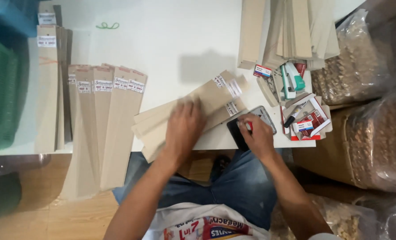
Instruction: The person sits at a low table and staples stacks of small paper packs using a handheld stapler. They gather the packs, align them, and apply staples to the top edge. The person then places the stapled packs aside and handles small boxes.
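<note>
The left hand (pixel 184 129) was laid flat, fingers spread, on a fanned stack of long tan paper sleeves (pixel 193 111) that lay slantwise across the near edge of the white table (pixel 162 40); nothing was gripped, the stack only pressed down. The hand was blurred, so the exact finger spread could not be told. Just beside it, the right hand (pixel 256 135) was closed around a small red-tipped object (pixel 248 126), probably a stamp, held over a dark pad (pixel 238 133) in an open tray at the table edge.

For the work to be done well, it was judged that the stack should be kept pinned by the flat palm so that the labelled ends stayed fanned and each label (pixel 232 108) remained exposed, and that the red-tipped object should be brought down square rather than tilted.

To the left, more labelled sleeves (pixel 113 129) overhung the table edge. To the right, an open carton of small red boxes (pixel 308 122) and a black marker (pixel 293 115) were set. Farther back, a green and white hand tool (pixel 291 80) and piles of plain sleeves (pixel 291 31) were seen, with clear bags of brown contents (pixel 353 62) alongside.
</note>
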